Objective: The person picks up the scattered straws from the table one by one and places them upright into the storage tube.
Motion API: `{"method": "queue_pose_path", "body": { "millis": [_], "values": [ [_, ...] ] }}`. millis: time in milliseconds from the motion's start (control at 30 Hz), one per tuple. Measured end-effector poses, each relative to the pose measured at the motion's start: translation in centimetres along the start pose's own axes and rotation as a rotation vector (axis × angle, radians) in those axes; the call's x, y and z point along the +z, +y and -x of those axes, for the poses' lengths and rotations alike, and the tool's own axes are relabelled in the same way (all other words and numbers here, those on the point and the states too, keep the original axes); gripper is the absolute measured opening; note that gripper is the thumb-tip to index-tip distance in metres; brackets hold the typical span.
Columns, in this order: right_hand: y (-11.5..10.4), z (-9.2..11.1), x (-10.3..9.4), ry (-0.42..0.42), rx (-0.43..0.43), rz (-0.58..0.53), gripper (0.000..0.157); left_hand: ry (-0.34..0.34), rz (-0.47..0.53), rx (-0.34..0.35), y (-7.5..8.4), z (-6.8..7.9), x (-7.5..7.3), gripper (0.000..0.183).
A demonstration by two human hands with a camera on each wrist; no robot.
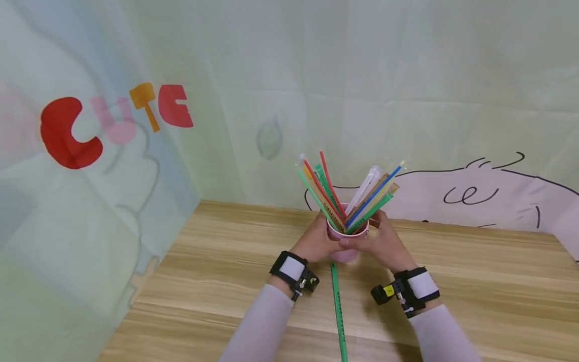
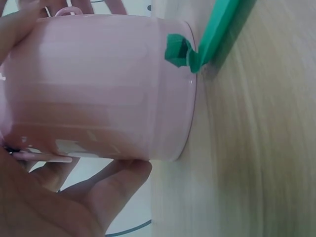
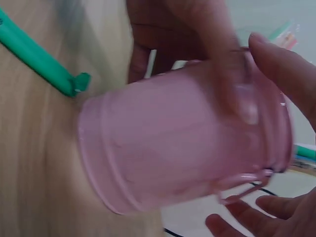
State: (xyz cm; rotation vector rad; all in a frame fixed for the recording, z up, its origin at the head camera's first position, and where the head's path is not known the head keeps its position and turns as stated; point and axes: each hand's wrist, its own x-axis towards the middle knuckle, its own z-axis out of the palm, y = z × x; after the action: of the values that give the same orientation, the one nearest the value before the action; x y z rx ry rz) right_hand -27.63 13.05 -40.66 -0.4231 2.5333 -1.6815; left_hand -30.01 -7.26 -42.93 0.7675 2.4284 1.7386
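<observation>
A small pink metal pail (image 1: 345,255) with side handles stands on the wooden table, filled with straws (image 1: 375,194) in several colours, some in paper or clear wrappers. My left hand (image 1: 315,243) grips its left side and my right hand (image 1: 390,245) holds the right side, thumbs meeting across the front near the rim. Close up in the left wrist view, the pail (image 2: 94,74) has its base at the tabletop, with left fingers spread around its wall. A green wrapped straw (image 1: 339,301) lies in front, its crumpled end right at the pail's base.
The wooden table (image 1: 208,261) reaches back to a pale printed backdrop (image 1: 380,75). A second printed sheet with coloured letters (image 1: 72,133) borders the table's left side. Each wrist carries a strapped camera (image 1: 382,294).
</observation>
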Motion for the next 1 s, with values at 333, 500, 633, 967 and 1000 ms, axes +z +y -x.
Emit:
{"method": "queue_pose_path", "body": {
  "millis": [333, 500, 633, 967, 1000],
  "values": [
    [1.3, -1.6, 1.9, 0.040, -0.142, -0.109, 0.096, -0.005, -0.010, -0.020, -0.4, -0.1, 0.1, 0.086],
    [1.2, -1.9, 2.3, 0.047, -0.179, -0.109, 0.092, -0.007, -0.024, -0.047, -0.4, 0.0, -0.1, 0.085],
    [1.4, -1.9, 2.4, 0.043, -0.190, -0.093, 0.090, -0.006, -0.027, -0.064, -0.3, 0.1, -0.1, 0.085],
    [1.2, -1.9, 2.3, 0.024, -0.182, -0.089, 0.086, -0.008, -0.004, -0.054, -0.3, 0.0, -0.1, 0.088],
    [1.3, -1.8, 2.3, 0.023, -0.180, -0.091, 0.086, -0.008, -0.006, -0.059, -0.3, 0.0, -0.1, 0.089]
  ]
}}
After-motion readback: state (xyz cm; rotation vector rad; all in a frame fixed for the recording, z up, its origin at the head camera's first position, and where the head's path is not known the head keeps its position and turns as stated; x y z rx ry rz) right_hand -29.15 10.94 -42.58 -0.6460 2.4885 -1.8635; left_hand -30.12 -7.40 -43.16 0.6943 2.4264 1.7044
